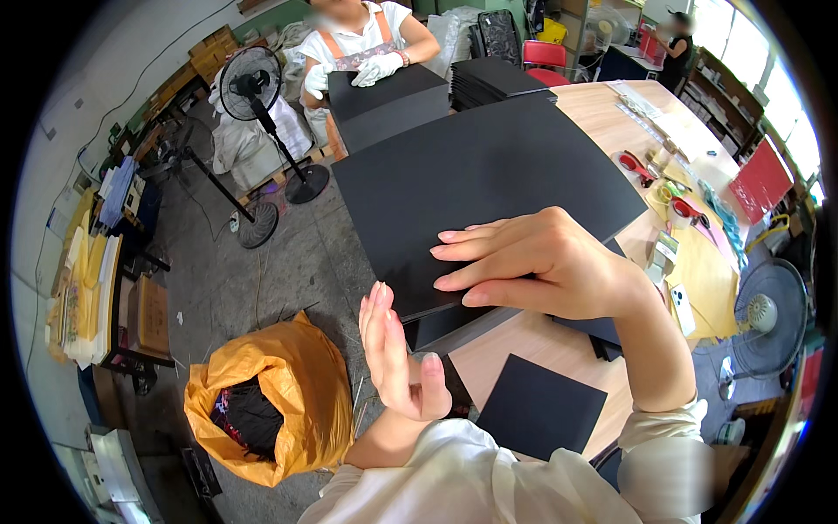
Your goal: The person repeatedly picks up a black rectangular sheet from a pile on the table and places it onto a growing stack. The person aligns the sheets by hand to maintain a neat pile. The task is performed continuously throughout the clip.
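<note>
The large black cardboard sheet [480, 188] tops a stack on the wooden desk [602, 113]. The right hand [541, 262] presses flat on its near edge, fingers extended, grasping nothing; the left hand [393, 358] stands open, edge-on, against the stack's near corner. The sheet looks thin, stiff, smooth and light, likely best lifted by opposite edges.

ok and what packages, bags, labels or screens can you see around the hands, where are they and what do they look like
Orange plastic bag: on the floor left of the left hand, open, dark scraps inside.
Brown cardboard box: floor at far left, side printed, print too small to tell.
Stacked cartons: against the far wall, brown.
Small labelled card: on the table right of the right hand, pale, rectangular.
Phone: lying beside it, white back up; no screen shows.
</note>
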Motion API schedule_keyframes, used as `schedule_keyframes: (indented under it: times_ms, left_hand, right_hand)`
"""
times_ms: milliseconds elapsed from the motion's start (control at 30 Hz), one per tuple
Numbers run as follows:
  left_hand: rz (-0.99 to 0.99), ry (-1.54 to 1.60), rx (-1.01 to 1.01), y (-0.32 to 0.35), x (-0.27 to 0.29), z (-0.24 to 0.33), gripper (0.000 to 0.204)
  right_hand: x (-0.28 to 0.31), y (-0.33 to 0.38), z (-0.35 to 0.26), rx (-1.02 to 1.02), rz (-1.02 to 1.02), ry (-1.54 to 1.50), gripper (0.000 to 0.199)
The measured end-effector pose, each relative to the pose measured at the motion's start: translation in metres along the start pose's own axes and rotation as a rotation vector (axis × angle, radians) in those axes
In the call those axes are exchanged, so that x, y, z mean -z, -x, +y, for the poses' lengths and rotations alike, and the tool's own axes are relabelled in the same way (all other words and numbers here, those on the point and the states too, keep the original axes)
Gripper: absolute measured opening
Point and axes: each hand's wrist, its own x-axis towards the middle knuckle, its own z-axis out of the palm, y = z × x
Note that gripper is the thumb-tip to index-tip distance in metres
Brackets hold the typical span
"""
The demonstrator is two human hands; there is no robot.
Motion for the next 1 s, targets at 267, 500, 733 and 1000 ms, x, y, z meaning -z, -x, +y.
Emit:
schedule_keyframes:
  times_ms: [267, 500, 733, 1000]
  left_hand:
    - [-0.104, -0.029, -0.032, -0.0040, 0.0029, 0.0033, 0.059]
    - [-0.109, -0.048, -0.043, -0.0035, 0.0026, 0.0045, 0.060]
    - [-0.106, -0.065, -0.042, 0.0028, 0.0004, 0.0018, 0.062]
    - [0.060, -0.009, -0.048, 0.0029, -0.0043, 0.0006, 0.059]
  right_hand:
    - [-0.0006, 0.0000, 0.0006, 0.003, 0.014, -0.008, 0.019]
    - [-0.0006, 0.0005, 0.0010, 0.010, 0.008, -0.004, 0.019]
    - [0.0000, 0.0008, 0.0015, -0.008, 0.000, -0.008, 0.020]
    - [0.0000, 0.0000, 0.0008, -0.009, -0.006, -0.014, 0.020]
